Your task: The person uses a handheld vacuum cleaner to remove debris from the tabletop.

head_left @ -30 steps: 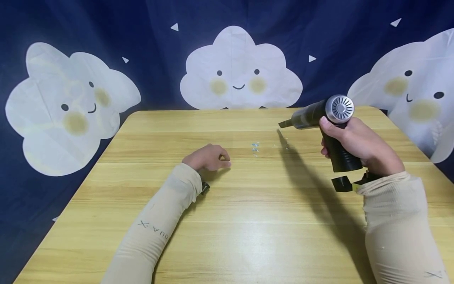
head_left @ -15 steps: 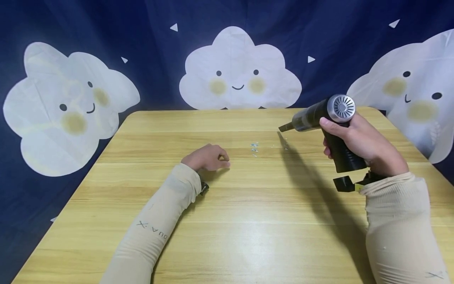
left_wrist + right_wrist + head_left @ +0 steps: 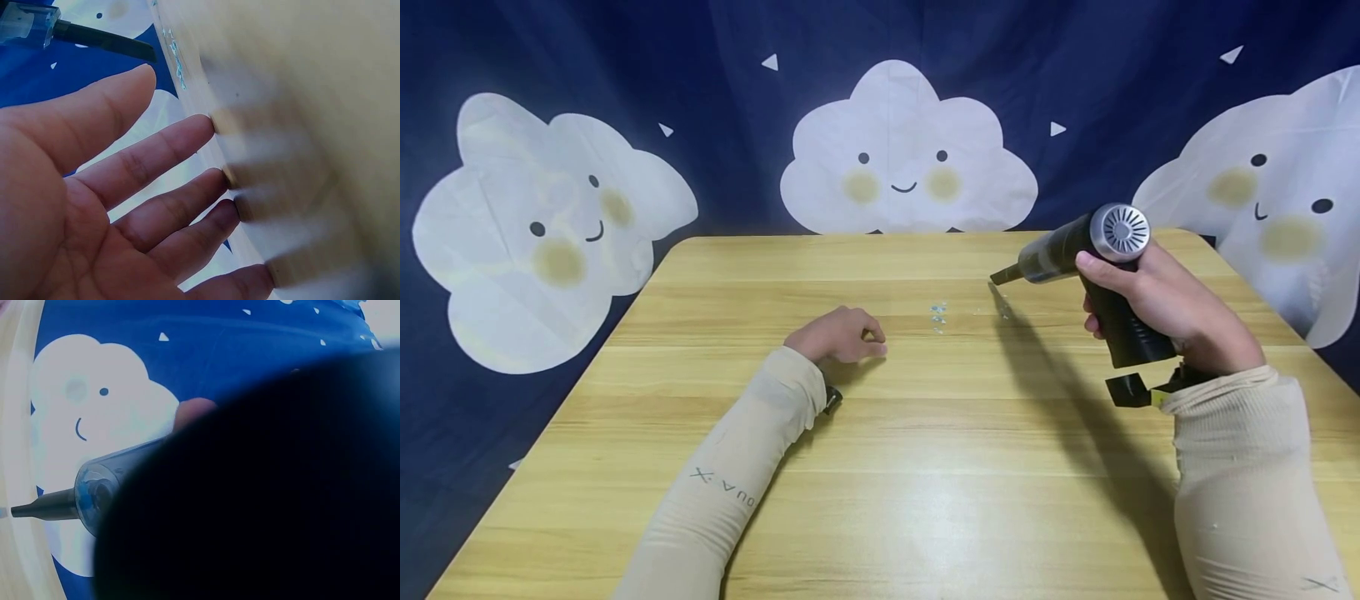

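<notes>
My right hand (image 3: 1180, 304) grips the handle of a black handheld vacuum cleaner (image 3: 1063, 247), thumb over its back end near the silver vent. Its flat nozzle (image 3: 1006, 274) points left and down, the tip low over the table. In the right wrist view, bluish bits show inside its clear dust cup (image 3: 97, 494), while the dark handle hides most of the hand. Small blue and white scraps (image 3: 938, 317) lie left of the nozzle, with a few paler specks (image 3: 1004, 310) under it. My left hand (image 3: 837, 335) holds nothing; its loosely bent fingers touch the tabletop.
The wooden table (image 3: 880, 467) has its far edge just beyond the vacuum. A dark blue curtain (image 3: 730, 100) with white smiling clouds hangs behind it. A wrist camera (image 3: 1127, 390) sits below the vacuum's handle, and a long shadow crosses the table's right side.
The vacuum's nozzle has dipped slightly toward the table, and the right hand has shifted a little to the right. My left hand stays in place.
</notes>
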Tool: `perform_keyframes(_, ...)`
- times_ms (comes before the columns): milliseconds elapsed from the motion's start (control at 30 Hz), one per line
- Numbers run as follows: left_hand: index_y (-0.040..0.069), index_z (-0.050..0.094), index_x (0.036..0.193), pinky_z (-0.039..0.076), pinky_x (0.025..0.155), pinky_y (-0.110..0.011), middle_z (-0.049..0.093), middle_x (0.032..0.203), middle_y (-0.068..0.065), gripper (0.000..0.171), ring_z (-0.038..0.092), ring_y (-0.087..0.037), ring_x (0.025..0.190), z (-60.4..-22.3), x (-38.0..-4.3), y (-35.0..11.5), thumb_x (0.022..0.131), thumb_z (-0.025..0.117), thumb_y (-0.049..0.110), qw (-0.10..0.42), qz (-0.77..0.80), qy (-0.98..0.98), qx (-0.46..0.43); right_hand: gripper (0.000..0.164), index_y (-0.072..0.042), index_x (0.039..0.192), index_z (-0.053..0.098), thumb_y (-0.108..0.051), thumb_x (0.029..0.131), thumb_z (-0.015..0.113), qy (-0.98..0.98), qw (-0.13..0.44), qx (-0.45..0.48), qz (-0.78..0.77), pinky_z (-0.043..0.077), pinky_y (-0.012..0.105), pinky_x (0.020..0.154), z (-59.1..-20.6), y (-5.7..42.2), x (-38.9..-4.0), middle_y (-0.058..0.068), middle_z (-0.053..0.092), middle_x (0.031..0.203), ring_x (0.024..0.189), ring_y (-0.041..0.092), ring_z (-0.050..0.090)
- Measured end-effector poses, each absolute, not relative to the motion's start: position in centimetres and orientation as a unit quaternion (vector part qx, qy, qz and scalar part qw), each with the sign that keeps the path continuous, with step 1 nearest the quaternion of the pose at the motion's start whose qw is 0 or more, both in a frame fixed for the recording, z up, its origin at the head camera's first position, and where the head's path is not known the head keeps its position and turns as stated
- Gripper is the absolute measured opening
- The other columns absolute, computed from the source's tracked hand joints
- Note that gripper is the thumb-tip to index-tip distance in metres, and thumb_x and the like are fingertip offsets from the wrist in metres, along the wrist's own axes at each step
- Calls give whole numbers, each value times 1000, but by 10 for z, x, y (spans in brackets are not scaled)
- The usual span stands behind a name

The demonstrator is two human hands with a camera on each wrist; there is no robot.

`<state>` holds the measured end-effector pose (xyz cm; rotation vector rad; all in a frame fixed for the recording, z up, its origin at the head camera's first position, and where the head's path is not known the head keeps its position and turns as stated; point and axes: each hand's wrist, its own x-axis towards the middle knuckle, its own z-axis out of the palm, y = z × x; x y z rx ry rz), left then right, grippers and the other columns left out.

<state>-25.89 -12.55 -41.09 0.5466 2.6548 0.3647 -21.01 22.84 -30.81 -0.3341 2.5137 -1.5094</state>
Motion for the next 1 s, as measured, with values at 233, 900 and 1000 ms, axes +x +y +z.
perform_keyframes(233,17,64,119,47,89,-41,63,115,-4,31,55,-22,101,-410,-259,-125,96,56,36,200,131,951,197,40,-16,132,37,-39,100,45,848,101,-117,-507,55,43,54,-308,229,-210,18,54,76,58,32,62)
perform_keyframes(900,18,64,119,47,87,-40,63,114,-3,31,54,-21,99,-410,-258,-125,96,55,35,202,128,951,196,44,-13,131,36,-42,99,44,854,120,-106,-496,56,43,57,-308,233,-209,18,54,78,62,33,63)
perform_keyframes(1000,18,64,120,47,88,-40,63,115,-3,31,54,-21,100,-409,-257,-125,96,55,36,202,129,951,194,42,-12,130,36,-40,100,44,853,116,-112,-497,56,43,56,-307,233,-209,19,54,78,61,34,63)
